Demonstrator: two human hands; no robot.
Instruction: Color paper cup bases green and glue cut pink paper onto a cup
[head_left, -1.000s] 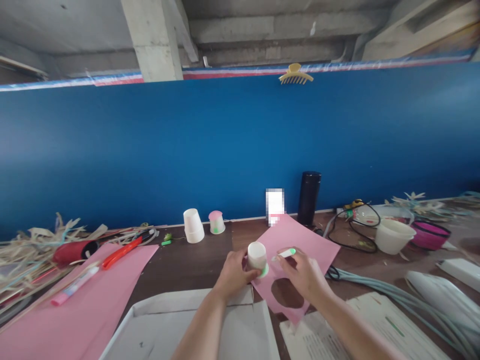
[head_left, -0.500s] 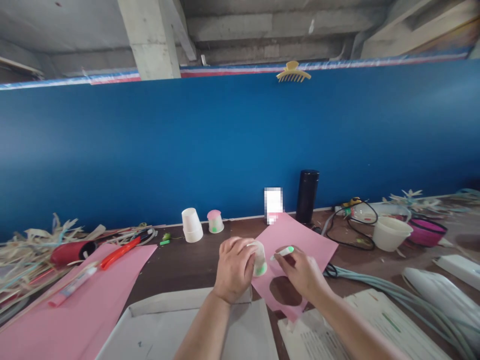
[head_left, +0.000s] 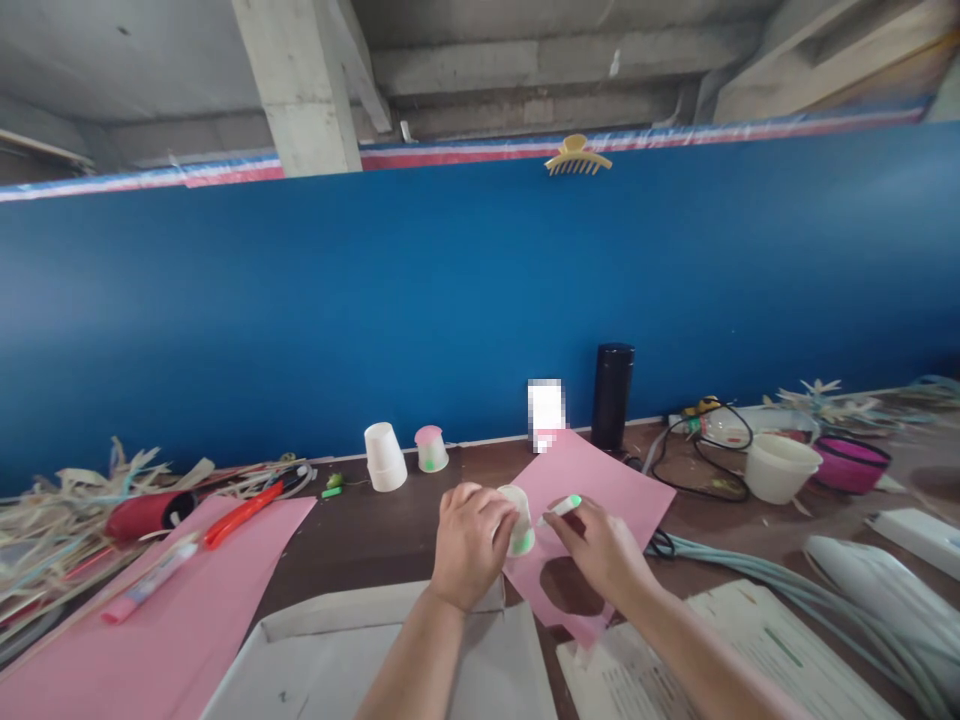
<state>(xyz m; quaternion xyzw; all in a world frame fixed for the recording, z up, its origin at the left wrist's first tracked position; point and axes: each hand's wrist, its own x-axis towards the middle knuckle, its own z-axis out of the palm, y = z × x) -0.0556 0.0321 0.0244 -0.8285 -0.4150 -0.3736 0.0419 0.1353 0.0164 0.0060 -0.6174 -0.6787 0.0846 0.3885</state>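
Blue partition (head_left: 420, 300) across the far side, striped trim on its top edge, yellow claw clip at the top. Dark brown tabletop (head_left: 322, 545) in front. Pink sheet (head_left: 195, 620) at near left, with a red-handled tool, red roll and pale strips around it. Open white box (head_left: 322, 660) at near centre, left forearm over it; small mark on its base, unreadable. Second pink sheet (head_left: 607, 475) right of centre, one big round hole toward its near end. Printed papers (head_left: 772, 640) at near right: rows of text plus a green bar, print too small to read.

Left hand (head_left: 472, 545): fingers curled, narrow, thumb in against the paper cup, holding it from the left. Right hand (head_left: 604, 550): closed in a pinch on the marker, above the pink sheet with the hole.

Black bottle (head_left: 613, 400) stands far, by the partition. Pale tub (head_left: 781, 470) at right, pink pot just beside it. Stacked white cups (head_left: 385, 457) far, left of centre; pink-topped cup (head_left: 432, 450) just to their right, green patch on its side.

Paper cup (head_left: 521, 530): between the hands, by the left edge of the holed sheet, green patch low on its side. Pink-ended tube (head_left: 150, 583) on the left sheet, printed label blurred. Marker (head_left: 562, 508): white barrel, green end pointing up and right, other end toward the cup; contact unclear. Small green piece (head_left: 332, 492) left of the stacked cups.
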